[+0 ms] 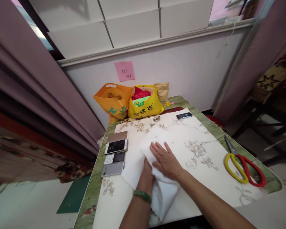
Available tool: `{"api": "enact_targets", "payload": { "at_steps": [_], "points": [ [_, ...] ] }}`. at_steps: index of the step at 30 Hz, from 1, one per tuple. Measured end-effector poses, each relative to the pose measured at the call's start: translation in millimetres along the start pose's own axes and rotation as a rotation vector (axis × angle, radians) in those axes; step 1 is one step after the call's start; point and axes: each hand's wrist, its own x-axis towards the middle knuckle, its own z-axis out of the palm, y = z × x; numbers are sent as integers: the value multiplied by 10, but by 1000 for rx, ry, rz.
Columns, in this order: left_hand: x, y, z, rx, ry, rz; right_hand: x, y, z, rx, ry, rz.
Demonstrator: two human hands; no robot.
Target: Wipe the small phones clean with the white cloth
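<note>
A white cloth (165, 194) lies loosely folded in the middle of the table, with one end draped toward the near edge. My left hand (147, 168), with a green bangle on its wrist, reaches in under a fold of this cloth, and its fingers are hidden there. Over the same fold lies my right hand (166, 160), palm down on the cloth with its fingers stretched out. Whether anything sits inside the fold cannot be seen.
Left of the cloth are a gold phone (116, 136), a cracked white phone (116, 146), a keypad phone (114, 158) and a silver phone (112, 169). Scissors (237, 159) lie right; a black phone (184, 115), orange bag (113, 100) and yellow bag (145, 109) stand farther back.
</note>
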Motion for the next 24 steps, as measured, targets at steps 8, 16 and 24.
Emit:
{"api": "enact_targets", "payload": {
  "at_steps": [8,16,24],
  "points": [
    [45,-46,90,46,-97,-112,52,-10,38,-149,135,217],
    [49,-8,91,13,-149,-210,173,66,64,-177,162,307],
    [35,23,141,2,-174,-318,236,96,81,-181,214,392]
  ]
}}
